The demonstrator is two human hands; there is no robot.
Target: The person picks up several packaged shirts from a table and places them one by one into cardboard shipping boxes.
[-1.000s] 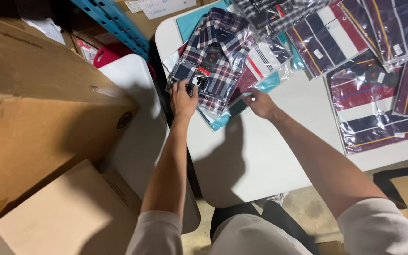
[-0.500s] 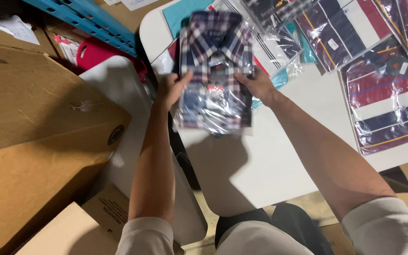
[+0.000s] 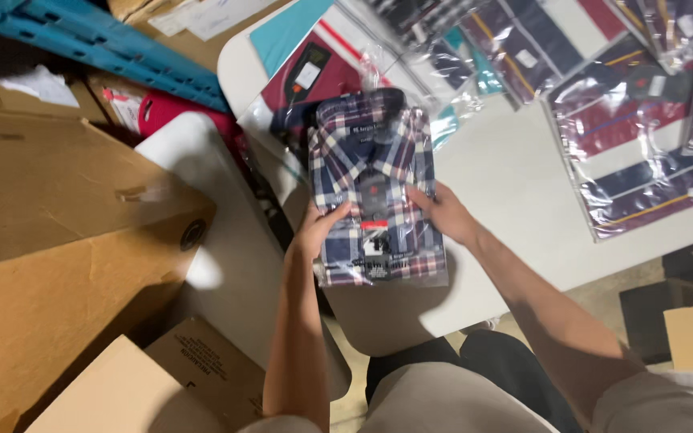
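A folded plaid shirt in a clear plastic bag is held up over the near edge of the white table. My left hand grips its lower left edge, thumb on top. My right hand grips its lower right edge. Both hands hold the same package, collar end pointing away from me. Behind it on the table lies a maroon bagged garment on a teal one.
Several bagged striped shirts lie at the table's right and far side. Large cardboard boxes stand on the left, a smaller one near my knee. A blue rack and a second white surface are at left.
The plaid shirt package has come off the pile toward me. Both hands slid down to its lower edge, and the maroon garment beneath is now uncovered.
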